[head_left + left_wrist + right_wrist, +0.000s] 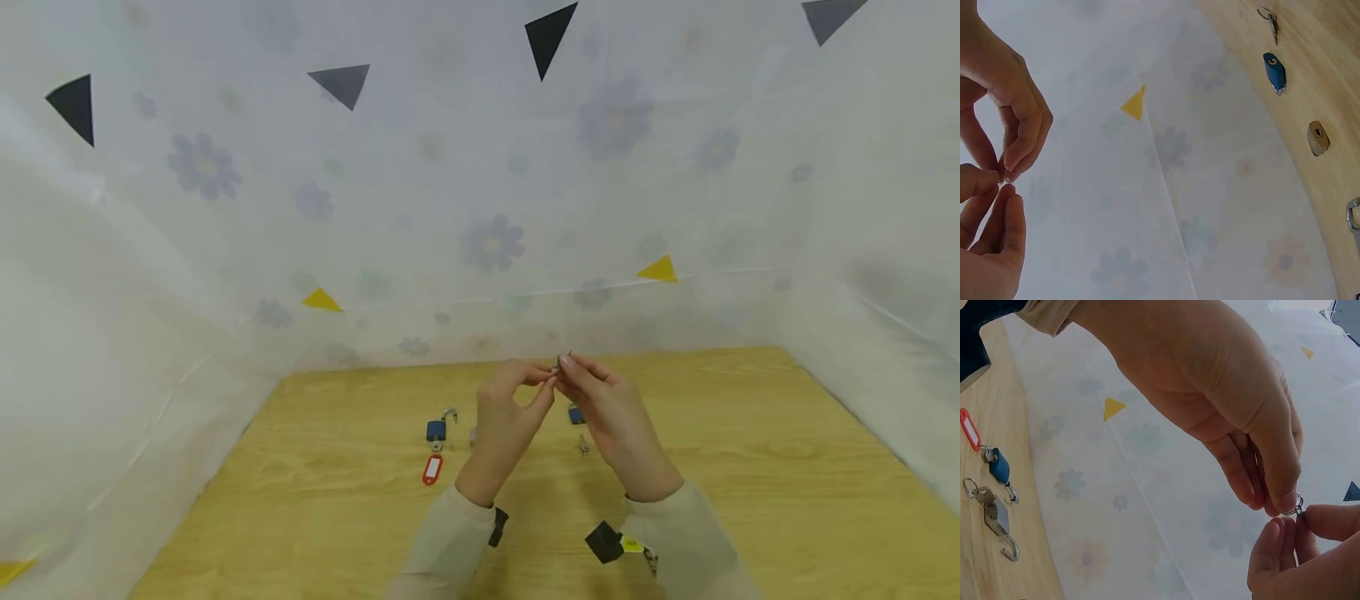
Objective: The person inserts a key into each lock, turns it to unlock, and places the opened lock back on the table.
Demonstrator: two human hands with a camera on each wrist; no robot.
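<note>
Where fingertips of both hands meet: key ring (1296,505), small, silver, thin wire.

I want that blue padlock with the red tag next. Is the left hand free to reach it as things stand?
Probably not at once: the left hand and right hand both pinch a small metal ring above the table. The way to the blue padlock looks open otherwise.
</note>
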